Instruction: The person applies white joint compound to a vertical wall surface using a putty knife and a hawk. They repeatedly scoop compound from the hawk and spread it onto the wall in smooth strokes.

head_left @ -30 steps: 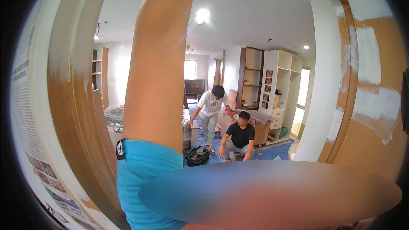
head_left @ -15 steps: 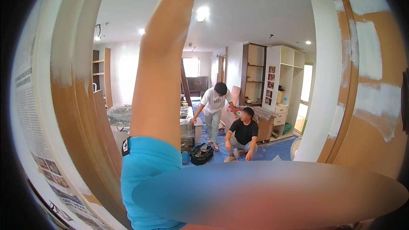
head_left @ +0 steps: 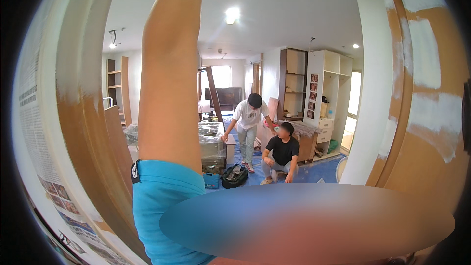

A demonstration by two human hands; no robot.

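A raised bare arm (head_left: 171, 83) in a bright blue short sleeve (head_left: 169, 206) fills the left middle of the view. It stretches straight up past the top edge, and its hand is cut off there. Whether this is my left arm, the frame does not firmly show. Neither my left hand nor my right hand shows, so what they hold or touch is hidden. Closest to the arm is a brown and white painted door frame (head_left: 81, 118) on the left. A blurred oval patch covers the lower middle and right.
Brown panelling (head_left: 431, 137) with white filler patches stands right. Beyond the opening, one person in white (head_left: 248, 118) leans over and another in black (head_left: 283, 152) sits low. A black bag (head_left: 234, 176), blue case (head_left: 211, 180) and plastic-wrapped furniture (head_left: 212, 142) stand on blue sheeting. Shelves (head_left: 296, 83) line the back.
The raised arm has shifted left in the picture, uncovering more of the window, a leaning board and the blue case. The person in white bends a little lower.
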